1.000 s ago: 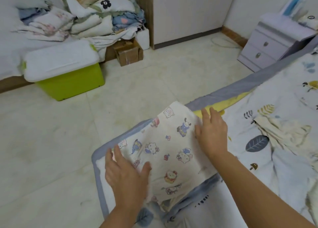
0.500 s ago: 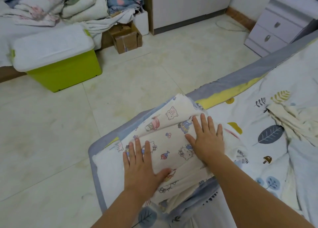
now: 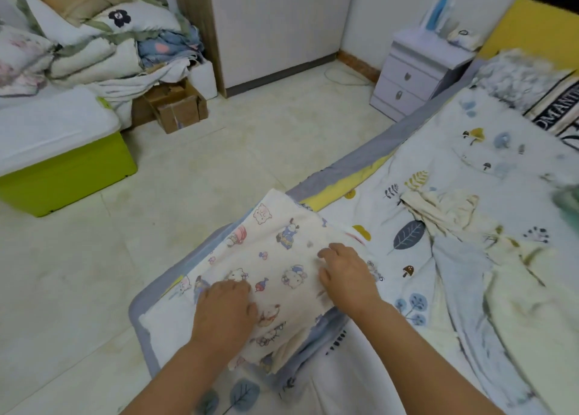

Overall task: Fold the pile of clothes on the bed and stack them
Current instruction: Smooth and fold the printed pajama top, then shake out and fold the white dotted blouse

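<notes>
Cotton cartoon-print garment (image 3: 282,270), folded, lies at near corner of bed (image 3: 445,151), on top of other folded pieces.

Head view: half a second ago both hands lay flat, fingers spread, smoothing it. Now left hand (image 3: 224,308) and right hand (image 3: 346,273) rest on it with fingers curled under; whether either grip pinches cloth, cannot tell. Judgement: fold done, pressing ends. Unfolded cream and pale-blue clothes (image 3: 463,258) wait mid-bed, right of stack.

Writing: striped blanket (image 3: 560,110) at bed's far edge shows partial "OMANTI"; nothing else legible.
</notes>
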Action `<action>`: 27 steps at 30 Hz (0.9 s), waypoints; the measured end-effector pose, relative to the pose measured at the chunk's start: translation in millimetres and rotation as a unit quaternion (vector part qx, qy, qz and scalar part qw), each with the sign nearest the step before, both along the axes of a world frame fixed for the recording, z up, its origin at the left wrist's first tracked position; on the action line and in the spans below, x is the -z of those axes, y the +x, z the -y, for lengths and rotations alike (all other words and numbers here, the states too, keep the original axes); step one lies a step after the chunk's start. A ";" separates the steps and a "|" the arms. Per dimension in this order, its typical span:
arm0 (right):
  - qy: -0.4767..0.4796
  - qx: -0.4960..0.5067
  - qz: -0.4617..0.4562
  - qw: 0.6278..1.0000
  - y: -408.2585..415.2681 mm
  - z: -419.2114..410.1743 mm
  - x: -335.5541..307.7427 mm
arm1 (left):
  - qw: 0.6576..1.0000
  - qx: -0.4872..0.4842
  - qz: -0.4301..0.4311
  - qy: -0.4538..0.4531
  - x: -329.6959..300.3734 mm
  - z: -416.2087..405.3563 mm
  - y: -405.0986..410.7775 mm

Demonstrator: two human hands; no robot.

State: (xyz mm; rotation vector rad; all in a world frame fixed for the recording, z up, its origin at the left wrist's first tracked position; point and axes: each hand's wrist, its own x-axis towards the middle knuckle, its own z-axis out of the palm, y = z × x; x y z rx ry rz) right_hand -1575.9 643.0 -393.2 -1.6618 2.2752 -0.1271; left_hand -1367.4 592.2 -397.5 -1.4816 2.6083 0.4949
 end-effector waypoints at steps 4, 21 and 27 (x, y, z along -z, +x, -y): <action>0.043 0.018 0.042 0.998 -1.6 -45.3 -30.9 | 0.997 0.044 -0.036 0.048 -31.5 -9.9 -17.9; 0.074 0.218 0.062 0.971 -88.7 -305.6 -105.2 | 0.965 0.252 -0.055 0.036 -103.3 -181.7 -177.3; 0.073 0.290 0.061 0.952 -136.1 -407.4 -100.3 | 0.952 0.295 -0.062 0.054 -93.3 -272.8 -247.6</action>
